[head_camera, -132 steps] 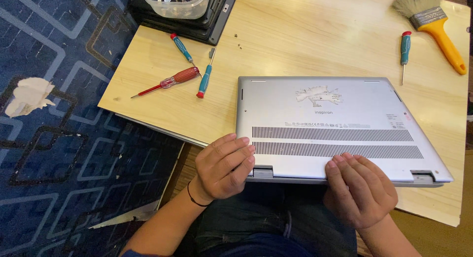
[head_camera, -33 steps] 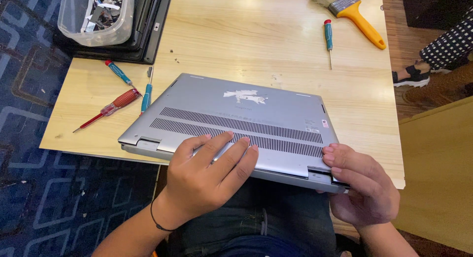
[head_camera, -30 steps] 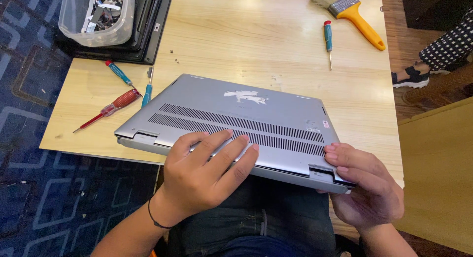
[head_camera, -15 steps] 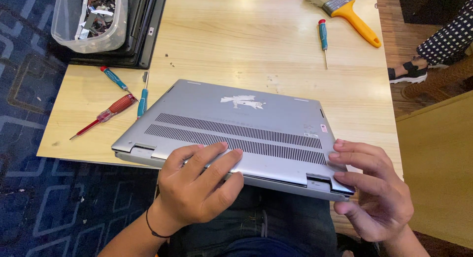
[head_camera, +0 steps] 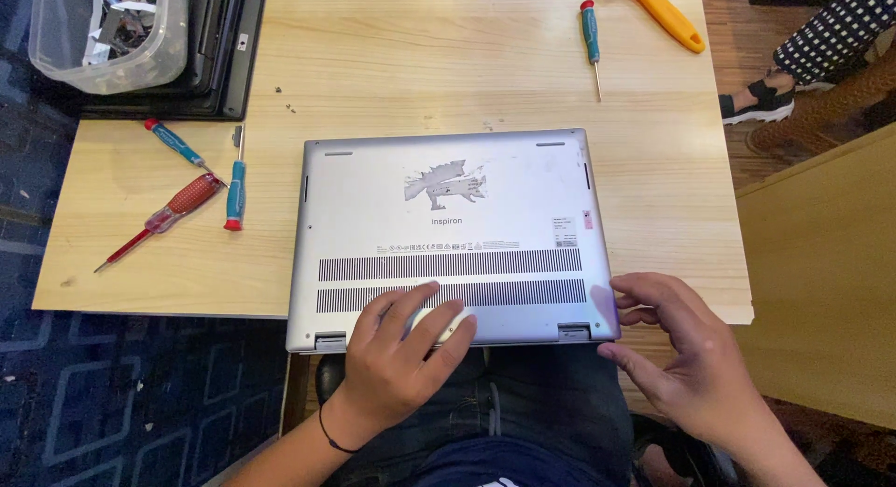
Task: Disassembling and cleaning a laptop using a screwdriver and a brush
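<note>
— Wooden table (head_camera: 392, 67), silver laptop (head_camera: 453, 235) bottom-up, near edge hanging off over the lap. Hands?

— Left hand (head_camera: 406, 356) flat on the vent strip, fingers spread, pinching nothing. Right hand (head_camera: 686, 356) open beside the corner, fingertips just touching.

— Risk?

— Overhang — a push toward the lap could tip it off. Screwdrivers (head_camera: 201, 184) left, loose screws (head_camera: 285, 95) nearby could roll away.
</note>
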